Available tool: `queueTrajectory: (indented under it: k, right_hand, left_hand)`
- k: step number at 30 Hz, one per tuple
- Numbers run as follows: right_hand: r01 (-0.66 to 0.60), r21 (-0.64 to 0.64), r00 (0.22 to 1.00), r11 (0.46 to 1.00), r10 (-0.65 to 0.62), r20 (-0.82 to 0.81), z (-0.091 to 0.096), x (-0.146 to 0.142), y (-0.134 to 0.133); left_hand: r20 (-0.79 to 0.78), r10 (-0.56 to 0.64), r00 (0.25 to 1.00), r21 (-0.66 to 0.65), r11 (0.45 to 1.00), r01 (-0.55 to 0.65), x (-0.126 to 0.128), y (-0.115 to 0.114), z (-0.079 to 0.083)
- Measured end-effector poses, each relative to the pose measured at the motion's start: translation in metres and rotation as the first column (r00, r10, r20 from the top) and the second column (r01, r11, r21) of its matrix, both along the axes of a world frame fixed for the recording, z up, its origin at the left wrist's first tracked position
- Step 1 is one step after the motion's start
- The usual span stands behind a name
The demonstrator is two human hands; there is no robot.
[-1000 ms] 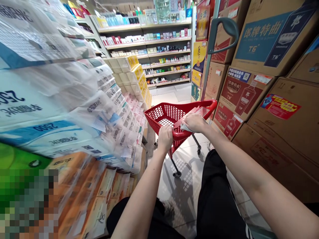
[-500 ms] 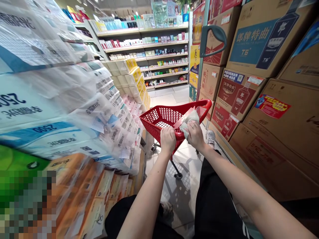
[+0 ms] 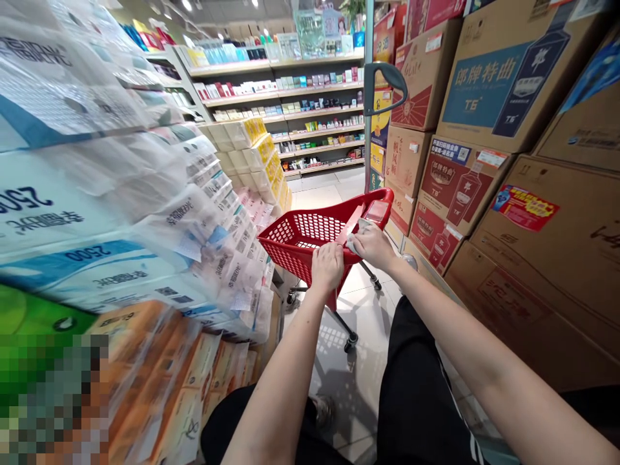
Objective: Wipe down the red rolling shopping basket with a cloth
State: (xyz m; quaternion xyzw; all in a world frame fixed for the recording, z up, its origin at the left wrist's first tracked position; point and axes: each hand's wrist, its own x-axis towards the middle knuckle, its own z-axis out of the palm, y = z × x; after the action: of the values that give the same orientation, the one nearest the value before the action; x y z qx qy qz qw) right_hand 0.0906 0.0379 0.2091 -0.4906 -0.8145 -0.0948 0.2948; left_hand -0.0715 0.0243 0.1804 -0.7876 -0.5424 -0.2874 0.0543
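Observation:
A red plastic shopping cart [image 3: 300, 239] stands on wheels in a shop aisle just ahead of me. My left hand [image 3: 327, 266] is closed round the cart's red handle at its near edge. My right hand [image 3: 371, 245] sits beside it on the handle, fingers closed on a pale cloth [image 3: 357, 234] that it presses against the red plastic. The basket of the cart looks empty through its mesh. My black trousers show below my arms.
Stacked packs of wrapped tissue paper [image 3: 145, 213] wall the left side. Brown cardboard cartons [image 3: 508, 148] rise high on the right, with a grey trolley handle [image 3: 387, 81] among them. Product shelves [image 3: 300, 103] close the aisle's far end. Pale floor tiles [image 3: 353, 361] run under the cart.
The cart has swung to the left. My right hand with the cloth went from the handle's top, down its near side, then back up onto it. My left hand kept its grip.

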Motion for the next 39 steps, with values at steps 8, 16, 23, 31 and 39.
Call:
queueTrajectory:
  k: [8, 16, 23, 31, 39]
  right_hand:
    - [0.011, 0.201, 0.995, 0.980, 0.009, -0.100, -0.031, -0.028, -0.021]
    - [-0.015, -0.101, 0.999, 0.995, 0.011, -0.045, 0.003, -0.022, 0.012]
    - [-0.215, -0.063, 0.971, 0.975, 0.206, -0.122, -0.001, -0.003, 0.012]
    - [-0.130, 0.234, 0.978, 0.963, 0.163, -0.127, -0.044, -0.004, -0.014]
    - [-0.058, 0.204, 0.997, 0.977, 0.067, -0.036, -0.046, -0.022, -0.030]
  left_hand:
    - [-0.005, 0.030, 1.000, -0.019, 0.999, -0.030, -0.016, 0.008, -0.006]
    - [0.039, -0.090, 0.995, -0.050, 0.995, 0.092, -0.029, 0.001, -0.002]
    - [0.088, -0.128, 0.988, -0.048, 0.990, 0.132, -0.065, 0.015, -0.015]
    - [0.085, -0.011, 0.996, -0.068, 0.998, 0.017, -0.065, 0.010, -0.027]
    - [0.092, -0.017, 0.996, -0.041, 0.999, 0.021, -0.053, 0.012, -0.026]
